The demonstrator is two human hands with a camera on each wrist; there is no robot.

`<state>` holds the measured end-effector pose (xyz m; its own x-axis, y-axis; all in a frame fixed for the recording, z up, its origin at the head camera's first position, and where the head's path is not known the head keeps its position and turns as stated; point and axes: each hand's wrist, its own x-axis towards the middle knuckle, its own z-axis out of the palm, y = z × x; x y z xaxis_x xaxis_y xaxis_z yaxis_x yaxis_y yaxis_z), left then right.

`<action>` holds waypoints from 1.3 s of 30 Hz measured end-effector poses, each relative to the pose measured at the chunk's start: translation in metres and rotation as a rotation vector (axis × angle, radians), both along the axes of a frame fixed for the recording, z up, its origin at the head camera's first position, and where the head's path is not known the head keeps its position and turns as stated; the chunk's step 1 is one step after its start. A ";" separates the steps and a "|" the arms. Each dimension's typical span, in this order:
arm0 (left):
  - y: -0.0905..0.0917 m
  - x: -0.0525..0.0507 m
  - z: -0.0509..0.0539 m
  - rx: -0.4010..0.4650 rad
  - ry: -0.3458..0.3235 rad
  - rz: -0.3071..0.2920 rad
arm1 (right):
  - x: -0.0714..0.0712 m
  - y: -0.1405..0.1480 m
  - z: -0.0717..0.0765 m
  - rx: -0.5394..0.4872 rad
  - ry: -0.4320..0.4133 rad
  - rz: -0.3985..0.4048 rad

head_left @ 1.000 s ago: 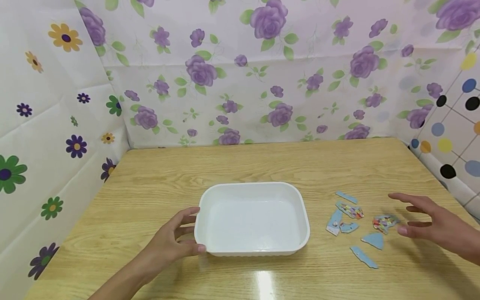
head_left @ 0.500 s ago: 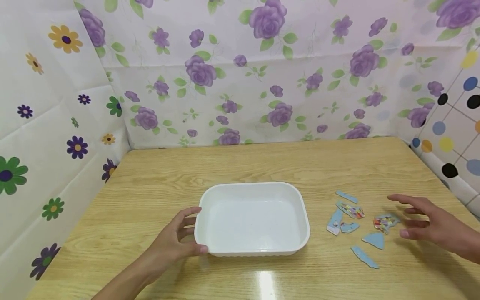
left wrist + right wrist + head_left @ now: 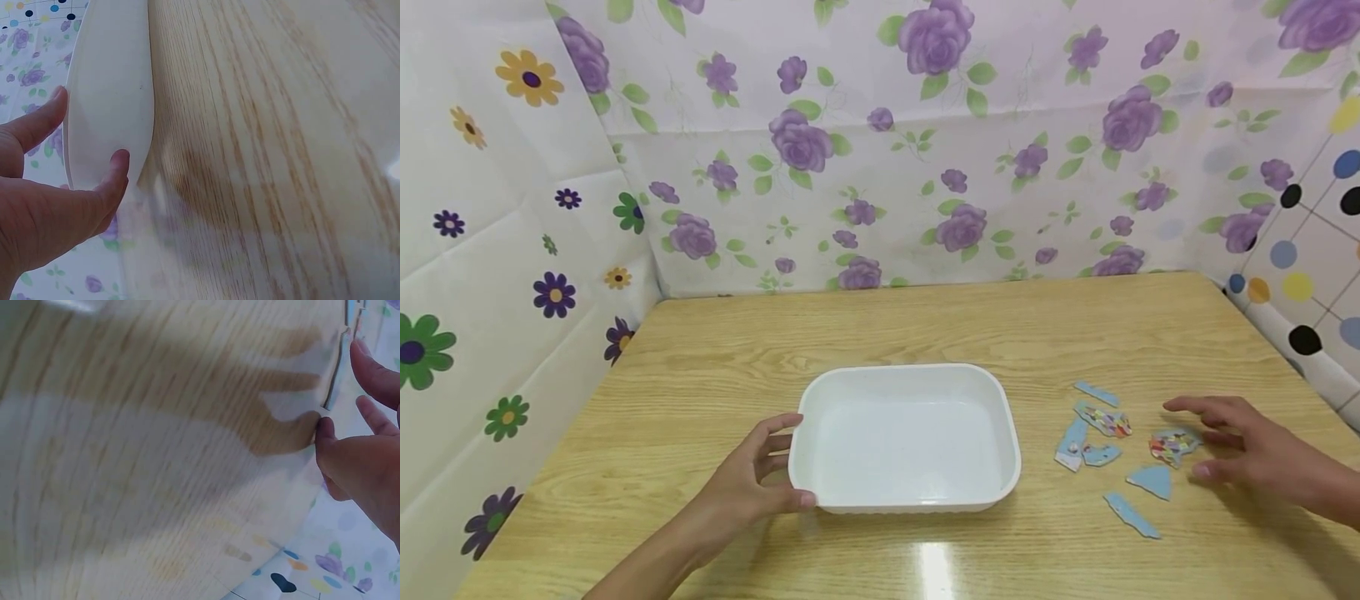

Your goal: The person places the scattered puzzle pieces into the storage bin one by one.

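A white plastic basin (image 3: 917, 450) stands on the table in the head view, with nothing in it. My left hand (image 3: 748, 471) holds its left end, thumb at the near corner and fingers at the left side. The left wrist view shows this thumb (image 3: 119, 165) against the basin's outer wall (image 3: 112, 94). To the right lie several flat, jagged, light blue pieces, some with a multicoloured pattern. My right hand (image 3: 1255, 450), fingers spread and loosely bent, is just beside a multicoloured piece (image 3: 1172, 446). A blue triangular piece (image 3: 1152, 481) lies near its thumb. Nothing is in this hand.
The wooden table (image 3: 760, 350) meets a flowered curtain (image 3: 880, 167) at the back. A flower-print cloth (image 3: 482, 275) hangs at left and a dotted one (image 3: 1315, 250) at right. A long blue strip (image 3: 1131, 515) lies nearest the front; another (image 3: 1097, 393) lies farthest back.
My right hand has moved slightly left and down, closer to the multicoloured piece. My left hand and the basin stay where they were.
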<state>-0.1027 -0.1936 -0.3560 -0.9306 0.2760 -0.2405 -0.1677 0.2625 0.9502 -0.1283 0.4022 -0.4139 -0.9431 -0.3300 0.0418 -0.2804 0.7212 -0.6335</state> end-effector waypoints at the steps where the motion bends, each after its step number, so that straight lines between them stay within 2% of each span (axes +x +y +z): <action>1: 0.000 0.000 0.000 0.000 -0.003 0.000 | -0.001 0.000 -0.001 0.004 0.022 0.008; 7: 0.000 0.001 0.000 -0.010 -0.010 0.006 | -0.004 -0.001 -0.009 -0.003 0.135 0.045; 15: 0.000 0.001 0.001 -0.008 -0.004 0.006 | -0.008 -0.001 -0.008 0.019 0.115 0.029; 24: 0.000 0.000 0.001 -0.015 0.004 0.006 | -0.009 -0.004 -0.012 0.008 0.188 0.042; 34: 0.001 0.000 0.003 -0.008 -0.014 -0.002 | -0.008 -0.009 -0.013 -0.034 0.191 0.028; 39: 0.001 0.001 0.003 -0.008 -0.019 -0.002 | -0.004 -0.011 -0.017 -0.033 0.244 0.044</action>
